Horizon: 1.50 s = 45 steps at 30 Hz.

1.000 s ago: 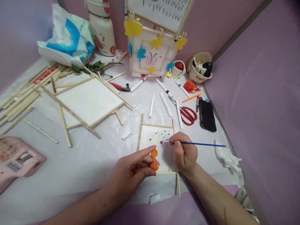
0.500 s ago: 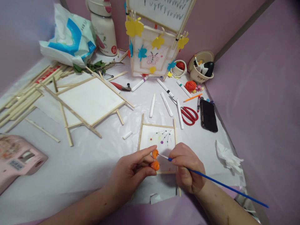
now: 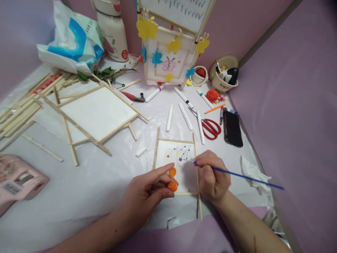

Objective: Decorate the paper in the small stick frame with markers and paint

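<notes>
Half a second ago the brush (image 3: 244, 174) had its tip at the lid (image 3: 172, 172) of the orange paint pot (image 3: 172, 186); now the tip is over the paper (image 3: 162, 149), just beside a purple dot (image 3: 180, 159), and whether it touches I can't tell from where I stand. At the near left part of the small stick frame (image 3: 176, 141), the left hand (image 3: 147, 193) pinches that open pot. It looks light but wet inside, so I'd keep it level and grip only its sides. At the frame's right edge, the right hand (image 3: 213, 175) is closed around the brush, low down near the bristles; the handle seems light and stiff, the tip soft, so that low hold should steer it well. Paper inside the frame probably dents or tears easily: better to lift it by the sticks. Right of the frame lies crumpled tissue (image 3: 250, 167); beyond the frame, white markers (image 3: 185, 116) and red-handled scissors (image 3: 211, 129); farther beyond, well apart from it, a paper lantern (image 3: 169, 64).
</notes>
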Tool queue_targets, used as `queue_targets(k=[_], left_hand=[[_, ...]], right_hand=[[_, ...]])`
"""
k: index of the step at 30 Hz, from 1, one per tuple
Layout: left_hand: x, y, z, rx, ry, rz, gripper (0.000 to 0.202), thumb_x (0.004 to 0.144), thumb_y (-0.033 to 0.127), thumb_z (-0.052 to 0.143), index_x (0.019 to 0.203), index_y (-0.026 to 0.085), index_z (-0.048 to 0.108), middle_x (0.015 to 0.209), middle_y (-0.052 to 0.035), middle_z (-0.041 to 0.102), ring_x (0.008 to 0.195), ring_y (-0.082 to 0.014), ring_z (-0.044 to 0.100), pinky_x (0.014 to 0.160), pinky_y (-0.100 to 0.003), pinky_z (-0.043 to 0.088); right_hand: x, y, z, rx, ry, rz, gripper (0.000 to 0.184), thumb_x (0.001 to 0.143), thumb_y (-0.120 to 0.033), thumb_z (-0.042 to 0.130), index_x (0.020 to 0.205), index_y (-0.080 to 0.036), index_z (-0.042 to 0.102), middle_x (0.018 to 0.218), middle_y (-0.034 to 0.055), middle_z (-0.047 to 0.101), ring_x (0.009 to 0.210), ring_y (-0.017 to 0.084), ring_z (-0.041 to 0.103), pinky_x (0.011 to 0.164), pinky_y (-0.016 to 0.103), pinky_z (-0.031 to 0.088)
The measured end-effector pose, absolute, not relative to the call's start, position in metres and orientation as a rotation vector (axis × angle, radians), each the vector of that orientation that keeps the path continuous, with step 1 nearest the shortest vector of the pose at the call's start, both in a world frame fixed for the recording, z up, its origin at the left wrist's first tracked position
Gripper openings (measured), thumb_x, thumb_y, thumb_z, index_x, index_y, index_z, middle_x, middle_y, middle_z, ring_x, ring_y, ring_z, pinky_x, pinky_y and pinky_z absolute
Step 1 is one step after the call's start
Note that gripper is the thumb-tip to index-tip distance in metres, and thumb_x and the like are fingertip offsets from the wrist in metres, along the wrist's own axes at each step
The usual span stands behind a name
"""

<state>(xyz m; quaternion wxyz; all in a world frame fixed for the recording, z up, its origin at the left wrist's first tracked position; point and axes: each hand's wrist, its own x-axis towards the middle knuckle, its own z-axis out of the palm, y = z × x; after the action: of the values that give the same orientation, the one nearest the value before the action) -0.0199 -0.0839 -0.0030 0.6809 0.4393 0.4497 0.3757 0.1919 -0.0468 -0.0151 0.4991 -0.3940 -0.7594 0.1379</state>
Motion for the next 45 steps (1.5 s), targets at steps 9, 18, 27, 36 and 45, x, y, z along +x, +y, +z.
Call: queue_targets(k=[9, 18, 27, 36, 45], left_hand=[[-0.021, -0.086, -0.009, 1.0, 1.003, 0.854, 0.05, 0.078, 0.015, 0.068, 0.127, 0.028, 0.067, 0.087, 0.0014, 0.074, 0.081, -0.0142, 0.07, 0.075, -0.023, 0.056], [-0.02, -0.084, -0.008, 0.991, 0.974, 0.856, 0.052, 0.078, 0.014, 0.068, 0.128, 0.028, 0.066, 0.086, 0.0022, 0.074, 0.08, -0.0137, 0.069, 0.076, -0.024, 0.056], [-0.021, -0.083, -0.009, 1.012, 0.984, 0.849, 0.051, 0.079, 0.015, 0.068, 0.128, 0.027, 0.066, 0.088, 0.0011, 0.074, 0.081, -0.0143, 0.069, 0.076, -0.024, 0.056], [-0.022, -0.083, -0.006, 1.013, 0.992, 0.846, 0.051, 0.077, 0.014, 0.068, 0.127, 0.026, 0.067, 0.086, 0.002, 0.074, 0.08, -0.0135, 0.069, 0.074, -0.023, 0.056], [-0.02, -0.085, -0.01, 1.033, 1.009, 0.838, 0.051, 0.078, 0.018, 0.068, 0.129, 0.026, 0.066, 0.087, -0.0001, 0.074, 0.081, -0.0163, 0.07, 0.075, -0.026, 0.057]], right_hand=[[0.184, -0.035, -0.012, -1.006, -1.941, 0.34, 0.016, 0.09, -0.012, 0.042, 0.09, -0.019, 0.057, 0.073, 0.0031, 0.057, 0.067, 0.017, 0.054, 0.061, 0.033, 0.044], [0.183, -0.033, -0.013, -1.033, -2.009, 0.306, 0.016, 0.09, -0.01, 0.043, 0.09, -0.019, 0.056, 0.073, 0.0032, 0.058, 0.068, 0.017, 0.054, 0.062, 0.031, 0.045], [0.183, -0.033, -0.013, -1.05, -2.027, 0.298, 0.016, 0.09, -0.01, 0.043, 0.089, -0.019, 0.056, 0.073, 0.0031, 0.058, 0.068, 0.017, 0.054, 0.063, 0.031, 0.045], [0.182, -0.033, -0.013, -1.038, -2.018, 0.305, 0.016, 0.09, -0.01, 0.044, 0.09, -0.019, 0.057, 0.074, 0.0031, 0.059, 0.068, 0.017, 0.055, 0.062, 0.03, 0.046], [0.182, -0.034, -0.013, -1.034, -2.024, 0.308, 0.017, 0.089, -0.009, 0.043, 0.09, -0.02, 0.056, 0.074, 0.0029, 0.059, 0.069, 0.017, 0.056, 0.062, 0.03, 0.045]])
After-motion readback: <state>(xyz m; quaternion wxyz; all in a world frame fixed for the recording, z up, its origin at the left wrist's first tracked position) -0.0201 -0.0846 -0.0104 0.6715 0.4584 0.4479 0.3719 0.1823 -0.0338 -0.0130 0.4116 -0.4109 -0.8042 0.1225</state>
